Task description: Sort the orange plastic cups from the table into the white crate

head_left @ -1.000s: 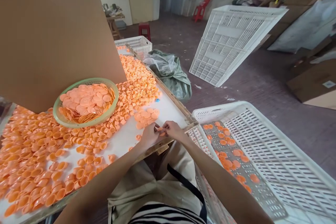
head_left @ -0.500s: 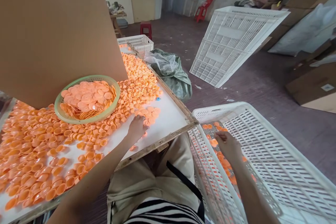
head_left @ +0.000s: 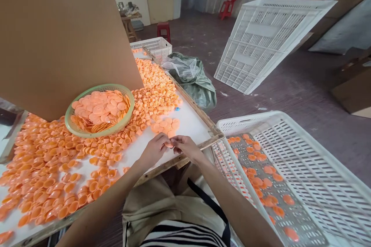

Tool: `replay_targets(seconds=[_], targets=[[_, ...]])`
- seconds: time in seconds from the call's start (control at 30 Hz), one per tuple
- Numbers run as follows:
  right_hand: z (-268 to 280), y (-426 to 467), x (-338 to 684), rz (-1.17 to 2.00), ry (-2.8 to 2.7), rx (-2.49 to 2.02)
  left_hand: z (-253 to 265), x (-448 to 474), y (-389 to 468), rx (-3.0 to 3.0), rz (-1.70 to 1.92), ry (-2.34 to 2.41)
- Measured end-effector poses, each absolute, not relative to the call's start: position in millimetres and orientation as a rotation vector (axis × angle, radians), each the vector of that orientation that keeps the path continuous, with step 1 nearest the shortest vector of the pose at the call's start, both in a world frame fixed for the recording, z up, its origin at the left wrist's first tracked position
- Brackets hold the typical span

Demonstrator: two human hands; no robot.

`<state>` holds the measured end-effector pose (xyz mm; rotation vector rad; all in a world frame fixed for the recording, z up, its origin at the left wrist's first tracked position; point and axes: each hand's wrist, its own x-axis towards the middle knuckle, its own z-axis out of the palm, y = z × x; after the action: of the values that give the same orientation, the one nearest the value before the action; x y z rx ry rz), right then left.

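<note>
Hands over near table edge, fingertips meeting. Left hand (head_left: 153, 149) and right hand (head_left: 187, 148) both pinch one small orange piece (head_left: 169, 145), fingers closed on it from either side; fingers hide part of it. Piece sits just above the table's wooden rim (head_left: 182, 157), in front of the lap.

Just beyond: small pile of flat orange discs (head_left: 165, 125) on the white tabletop (head_left: 193, 121). Loose orange cups (head_left: 43, 181) crowd the left side, spilling close to the near rim and running up to the far end. Green basket (head_left: 68, 125) heaped with orange discs sits among the cups; tall cardboard panel (head_left: 69, 38) stands right behind it, blocking the far left.

Right of table: white crate (head_left: 278, 115), just beside the corner, orange pieces scattered on its floor; its raised wall lies between the table and the inside. Green bag (head_left: 193, 81) against the table's right side.

Open room: bare white strip right of the disc pile, up to the wooden edges. Farther: stacked crates (head_left: 261, 46), open floor (head_left: 193, 34) left of them, red stool (head_left: 164, 30), red chair (head_left: 228, 5) by the wall
</note>
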<state>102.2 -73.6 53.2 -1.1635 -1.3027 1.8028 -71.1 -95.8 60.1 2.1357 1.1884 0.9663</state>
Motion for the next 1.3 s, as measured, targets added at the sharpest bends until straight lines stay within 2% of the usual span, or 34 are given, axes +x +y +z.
replay_targets(seconds=[0.17,0.33,0.53,0.8,1.3], targets=[[39,-63,88,1.797,-1.283,-1.126,46,-83,-98,2.107,0.963,1.409],[27,-58,95,1.719,-1.384,-1.219,25,-96,-92,2.249,0.598,1.664],[15,-52,92,1.499,-1.649,-1.372,17,-81,-81,2.193,0.590,1.536],[12,-49,94,1.283,-1.821,-1.426,27,-79,-64,1.790,0.587,1.423],[21,-44,89,1.381,-1.701,-1.569,24,-79,-43,1.637,0.492,1.439]])
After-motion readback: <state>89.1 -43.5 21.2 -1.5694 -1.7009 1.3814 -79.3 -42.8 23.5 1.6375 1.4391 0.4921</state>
